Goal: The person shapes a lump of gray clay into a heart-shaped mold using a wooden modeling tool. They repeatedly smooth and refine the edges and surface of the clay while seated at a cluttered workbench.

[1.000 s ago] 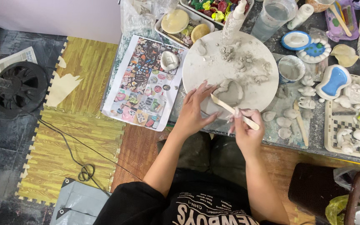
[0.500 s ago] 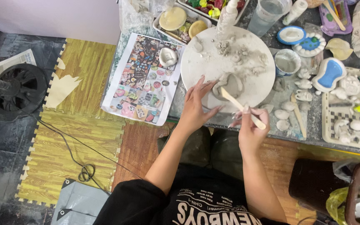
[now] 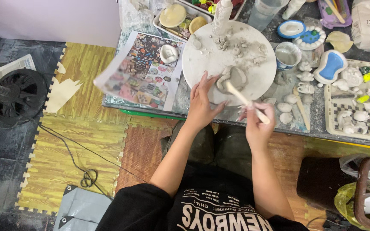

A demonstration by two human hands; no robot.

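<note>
A grey clay piece lies on a round white turntable on the worktable. My left hand rests flat on the turntable's near edge, fingers spread, fingertips touching the clay's left side. My right hand is closed around a pale wooden modelling stick whose tip reaches the clay's lower edge. Scraps of clay are scattered over the far part of the turntable.
A colourful printed sheet with a small white clay figure lies left of the turntable. Right of it are a cup, painted pieces, several small white figures and a tray. A black fan stands on floor mats.
The view has shifted slightly. My left hand has spread flatter against the clay, and the stick in my right hand has swung a little toward the clay's lower edge.
</note>
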